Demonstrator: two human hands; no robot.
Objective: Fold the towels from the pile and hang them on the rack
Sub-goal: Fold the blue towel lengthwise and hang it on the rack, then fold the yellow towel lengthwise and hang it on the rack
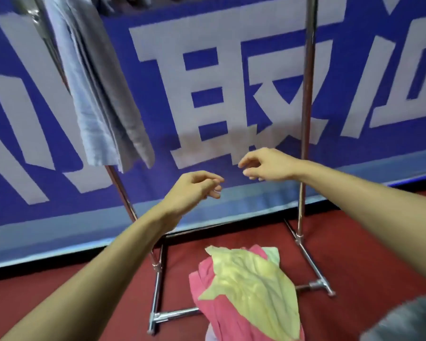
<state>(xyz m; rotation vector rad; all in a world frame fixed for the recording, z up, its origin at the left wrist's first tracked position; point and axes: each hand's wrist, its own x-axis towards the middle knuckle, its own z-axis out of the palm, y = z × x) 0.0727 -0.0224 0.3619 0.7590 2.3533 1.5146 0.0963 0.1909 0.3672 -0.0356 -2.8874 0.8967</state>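
A pile of towels (pixel 246 289) lies on the red floor between the rack's feet, a yellow-green towel on top of pink ones. The metal rack (pixel 305 119) stands in front of me, its two uprights rising out of frame. Folded grey and pale blue towels (pixel 101 99) hang at its upper left. My left hand (pixel 194 188) and my right hand (pixel 266 164) are both stretched forward in mid-air above the pile, fingers loosely curled, holding nothing. The two hands are close together, not touching.
A big blue banner with white characters (pixel 231 82) stretches behind the rack. The rack's base bars (pixel 172 313) lie on the red carpet (pixel 367 254) around the pile. A grey cloth edge (pixel 408 321) shows at bottom right.
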